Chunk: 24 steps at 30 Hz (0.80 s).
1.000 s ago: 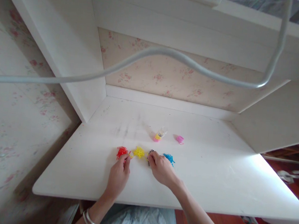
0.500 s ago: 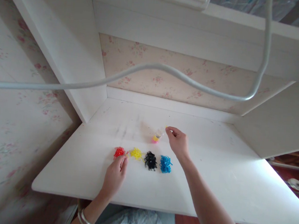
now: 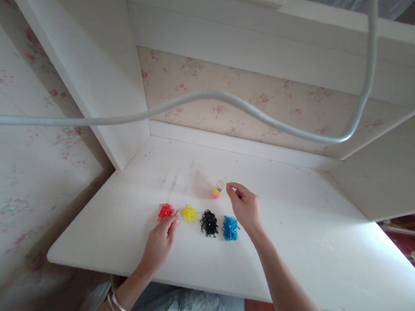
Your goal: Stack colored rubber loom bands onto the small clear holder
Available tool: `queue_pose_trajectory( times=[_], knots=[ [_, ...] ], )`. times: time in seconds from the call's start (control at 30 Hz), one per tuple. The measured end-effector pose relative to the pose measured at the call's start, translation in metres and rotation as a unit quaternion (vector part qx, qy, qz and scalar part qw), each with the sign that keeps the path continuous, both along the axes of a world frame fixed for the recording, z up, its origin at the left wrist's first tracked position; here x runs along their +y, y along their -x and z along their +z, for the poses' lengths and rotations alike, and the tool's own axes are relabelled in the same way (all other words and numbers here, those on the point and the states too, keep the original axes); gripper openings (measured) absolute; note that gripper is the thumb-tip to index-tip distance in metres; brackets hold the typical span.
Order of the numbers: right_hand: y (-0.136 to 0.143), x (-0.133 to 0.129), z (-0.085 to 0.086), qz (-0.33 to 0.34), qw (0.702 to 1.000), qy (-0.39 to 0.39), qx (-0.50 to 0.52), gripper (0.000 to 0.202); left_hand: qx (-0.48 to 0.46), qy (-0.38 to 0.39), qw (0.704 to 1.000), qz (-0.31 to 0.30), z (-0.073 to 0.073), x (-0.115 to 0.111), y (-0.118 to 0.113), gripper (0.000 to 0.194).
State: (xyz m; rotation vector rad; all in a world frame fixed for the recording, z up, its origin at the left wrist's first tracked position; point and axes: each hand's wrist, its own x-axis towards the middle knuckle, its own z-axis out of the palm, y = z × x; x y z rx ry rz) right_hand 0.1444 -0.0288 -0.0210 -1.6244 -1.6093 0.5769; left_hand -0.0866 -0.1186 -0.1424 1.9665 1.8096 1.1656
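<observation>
A small clear container (image 3: 220, 184) with a pink base and yellow bits inside stands on the white desk. My right hand (image 3: 244, 204) is just to its right, thumb and forefinger pinched near its top; whatever they hold, if anything, is too small to see. Nearer to me, my left hand (image 3: 161, 241) is closed in a pinch by the red pile (image 3: 166, 211), with something tiny and unclear at its fingertips. The piles look like small rubber bands. To the right lie a yellow pile (image 3: 189, 213), a black pile (image 3: 209, 223) and a blue pile (image 3: 230, 228).
The white desk (image 3: 293, 250) has side panels and a raised back edge, with flowered wallpaper behind. A thick pale cable (image 3: 212, 95) crosses the upper view, in front of the shelf. My left wrist wears silver bangles (image 3: 117, 305).
My right hand has moved slightly down and left, closer to the container. The yellow bit at its fingertips no longer shows. My left hand has barely moved.
</observation>
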Motion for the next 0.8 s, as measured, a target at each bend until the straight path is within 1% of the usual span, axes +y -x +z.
queue_pose_trajectory(
  times=[0.07, 0.17, 0.23, 0.3, 0.37, 0.5, 0.63, 0.7, 0.73, 0.8],
  knots=[
    [0.011, -0.022, -0.011, 0.052, 0.998, 0.033, -0.002, 0.036, 0.005, 0.002, 1.0, -0.015, 0.001, 0.0, 0.0, 0.022],
    [0.033, -0.057, -0.033, 0.148, 0.985, 0.081, -0.036, 0.032, -0.002, 0.011, 1.0, -0.019, 0.006, 0.001, -0.002, 0.023],
    [0.048, -0.075, -0.047, 0.176, 0.976, 0.103, -0.072, 0.03, -0.014, 0.016, 1.0, -0.018, 0.01, 0.0, -0.002, 0.024],
    [0.06, -0.087, -0.058, 0.182, 0.97, 0.118, -0.111, 0.029, -0.027, 0.021, 0.999, -0.018, 0.013, 0.0, -0.003, 0.024],
    [0.069, -0.093, -0.067, 0.175, 0.965, 0.126, -0.15, 0.028, -0.038, 0.028, 0.999, -0.016, 0.016, 0.0, -0.003, 0.024],
    [0.077, -0.091, -0.076, 0.145, 0.96, 0.106, -0.213, 0.032, -0.049, 0.039, 0.998, -0.021, 0.016, -0.001, -0.003, 0.023],
    [0.081, -0.087, -0.08, 0.129, 0.959, 0.081, -0.238, 0.031, -0.061, 0.036, 0.997, -0.043, 0.019, 0.0, -0.003, 0.022],
    [0.082, -0.087, -0.082, 0.128, 0.959, 0.078, -0.242, 0.029, -0.076, 0.03, 0.996, -0.044, 0.026, 0.001, -0.003, 0.021],
    [0.082, -0.087, -0.083, 0.128, 0.958, 0.077, -0.243, 0.029, -0.084, 0.026, 0.995, -0.041, 0.032, 0.002, -0.005, 0.021],
    [0.081, -0.088, -0.085, 0.129, 0.958, 0.078, -0.243, 0.029, -0.097, 0.02, 0.994, -0.036, 0.049, 0.008, -0.01, 0.021]
  ],
)
